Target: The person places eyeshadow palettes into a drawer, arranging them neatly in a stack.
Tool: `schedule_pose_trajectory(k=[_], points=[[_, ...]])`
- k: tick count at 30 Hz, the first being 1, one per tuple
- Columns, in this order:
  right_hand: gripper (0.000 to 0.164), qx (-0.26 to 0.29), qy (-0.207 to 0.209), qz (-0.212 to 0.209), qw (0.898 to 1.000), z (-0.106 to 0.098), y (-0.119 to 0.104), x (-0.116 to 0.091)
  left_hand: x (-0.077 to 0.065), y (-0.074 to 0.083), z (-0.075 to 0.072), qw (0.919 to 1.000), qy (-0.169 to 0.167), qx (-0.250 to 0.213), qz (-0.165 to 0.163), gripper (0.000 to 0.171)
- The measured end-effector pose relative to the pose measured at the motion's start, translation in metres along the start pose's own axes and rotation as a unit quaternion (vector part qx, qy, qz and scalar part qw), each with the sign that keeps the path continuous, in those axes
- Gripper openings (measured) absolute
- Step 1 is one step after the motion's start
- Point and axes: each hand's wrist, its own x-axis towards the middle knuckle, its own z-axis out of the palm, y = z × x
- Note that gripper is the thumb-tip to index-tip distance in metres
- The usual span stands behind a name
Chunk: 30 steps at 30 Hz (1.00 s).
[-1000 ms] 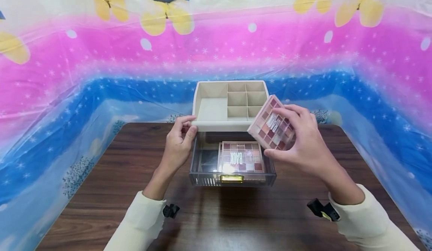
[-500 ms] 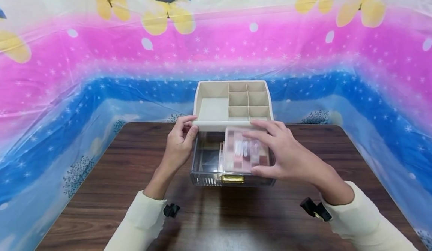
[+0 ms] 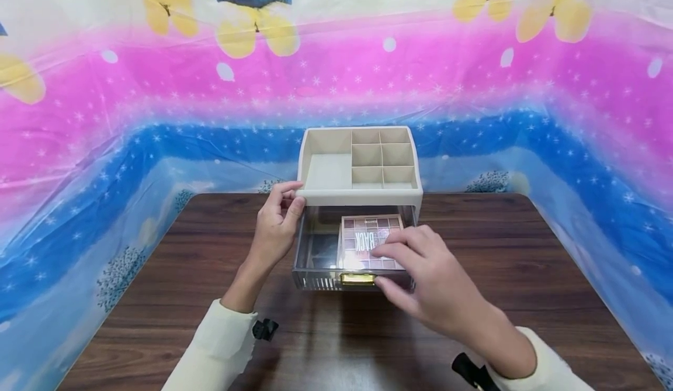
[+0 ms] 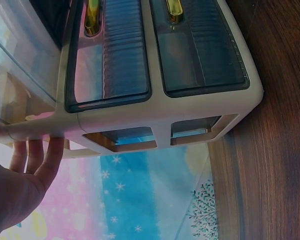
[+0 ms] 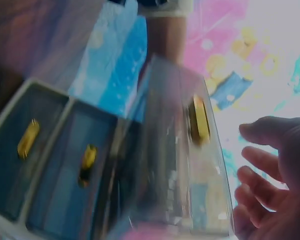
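A white cosmetics organizer (image 3: 363, 197) stands near the back of the table, its clear top drawer (image 3: 318, 262) pulled out. Eyeshadow palettes (image 3: 363, 242) lie stacked in the right part of that drawer, the top one marked "BACK". My left hand (image 3: 276, 221) grips the organizer's upper left edge; in the left wrist view its fingers (image 4: 50, 162) reach around the side frame. Over the drawer's front right corner hovers my right hand (image 3: 428, 280), holding nothing, its fingers loosely spread. The right wrist view shows it beside the drawer's gold handle (image 5: 200, 120), blurred.
The organizer's top has one large compartment (image 3: 330, 172) and several small ones (image 3: 367, 155). Two lower drawers with gold handles (image 4: 175, 10) are pushed in. A patterned cloth (image 3: 336, 81) hangs behind the dark wooden table (image 3: 210, 251).
My right hand carried an eyeshadow palette left into the drawer, let it go on the stack, then drew back toward the drawer's front. The left hand has stayed on the organizer.
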Motion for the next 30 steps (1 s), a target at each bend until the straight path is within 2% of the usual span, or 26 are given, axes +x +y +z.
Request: schedule_pose_trajectory(k=[4,8,11,15,22,30], points=[[0.032,-0.027,0.027,-0.018,0.999,0.017,-0.015,-0.006,0.000,-0.001,0.000,1.0000,-0.001,-0.002,-0.002,0.030],[0.013,-0.078,0.071,-0.044,0.993,0.036,-0.028,-0.011,-0.001,-0.002,-0.001,1.0000,0.000,-0.002,-0.004,0.030],[0.018,-0.123,0.122,-0.064,0.983,0.051,-0.036,-0.010,0.000,-0.002,-0.001,1.0000,-0.001,-0.004,-0.002,0.030],[0.023,-0.164,0.170,-0.067,0.969,0.064,-0.045,-0.006,0.000,-0.002,-0.001,1.0000,-0.003,-0.005,0.002,0.030],[0.012,-0.209,0.200,-0.040,0.956,0.074,-0.056,-0.003,0.000,-0.001,0.000,1.0000,-0.001,-0.001,0.008,0.030],[0.013,-0.215,0.238,-0.046,0.946,0.079,-0.054,0.000,0.000,-0.001,0.000,1.0000,-0.002,-0.002,0.005,0.031]])
